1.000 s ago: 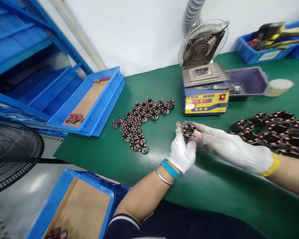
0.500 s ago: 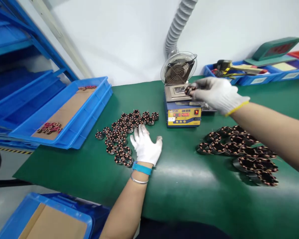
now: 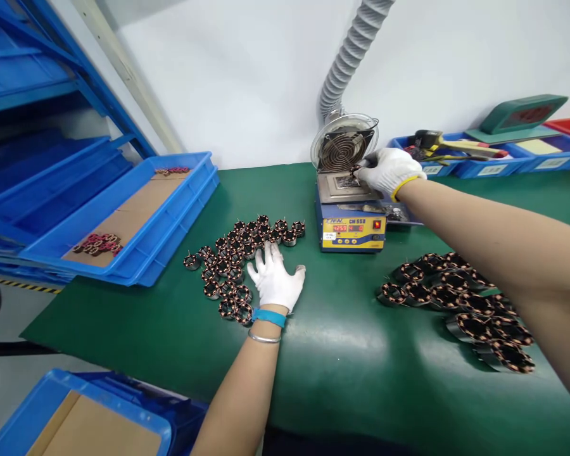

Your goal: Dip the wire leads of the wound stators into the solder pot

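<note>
My right hand [image 3: 384, 172], in a white glove, is closed on a copper-wound stator [image 3: 355, 170]. It holds the stator over the metal well of a solder pot [image 3: 351, 234] with a blue and yellow front; whether it touches the solder I cannot tell. Gloved too, my left hand [image 3: 276, 278] lies with fingers spread on the table, fingertips against the near side of a cluster of stators [image 3: 225, 266]. Another group of stators [image 3: 451, 288] stands at the right, below my right forearm.
A grey duct hose [image 3: 356, 50] comes down behind the pot to a round fan hood [image 3: 342, 149]. Blue bins [image 3: 489, 168] with tools line the back right. At left stands a blue crate [image 3: 171, 221] holding several stators; a blue box [image 3: 159, 418] sits below the table edge.
My right hand has carried the stator slightly left and toward the fan hood, over the well. My left hand stays beside the cluster. The view has shifted slightly.
</note>
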Demonstrator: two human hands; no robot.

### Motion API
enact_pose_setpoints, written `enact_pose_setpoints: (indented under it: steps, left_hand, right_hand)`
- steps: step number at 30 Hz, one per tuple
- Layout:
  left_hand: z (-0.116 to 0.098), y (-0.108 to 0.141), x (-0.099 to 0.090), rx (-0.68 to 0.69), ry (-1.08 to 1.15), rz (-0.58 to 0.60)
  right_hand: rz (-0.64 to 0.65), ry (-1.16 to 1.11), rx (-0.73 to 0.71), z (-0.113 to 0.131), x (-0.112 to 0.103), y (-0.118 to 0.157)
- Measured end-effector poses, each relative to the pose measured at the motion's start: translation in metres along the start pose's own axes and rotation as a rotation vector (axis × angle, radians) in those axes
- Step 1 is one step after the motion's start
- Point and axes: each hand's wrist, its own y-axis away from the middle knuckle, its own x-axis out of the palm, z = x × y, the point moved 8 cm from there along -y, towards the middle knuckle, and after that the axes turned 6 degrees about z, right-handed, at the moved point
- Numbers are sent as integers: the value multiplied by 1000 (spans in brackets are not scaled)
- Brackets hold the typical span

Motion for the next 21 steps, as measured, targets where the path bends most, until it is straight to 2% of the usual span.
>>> enact_pose_setpoints:
  steps: [8,13,16,21]
  left_hand:
    - [-2,2,-8,-14,45,-25]
    - [-11,10,-21,5,92,-12]
    - [-23,19,-18,95,104,80]
    - [-56,41,-7,380,144,194]
  right_hand:
    - [45,39,-30,5,5,-3]
    - [-1,22,-19,4,-3,-1]
    - [-16,13,-8,3,-7,0]
    - [-10,7,4,4,-3,2]
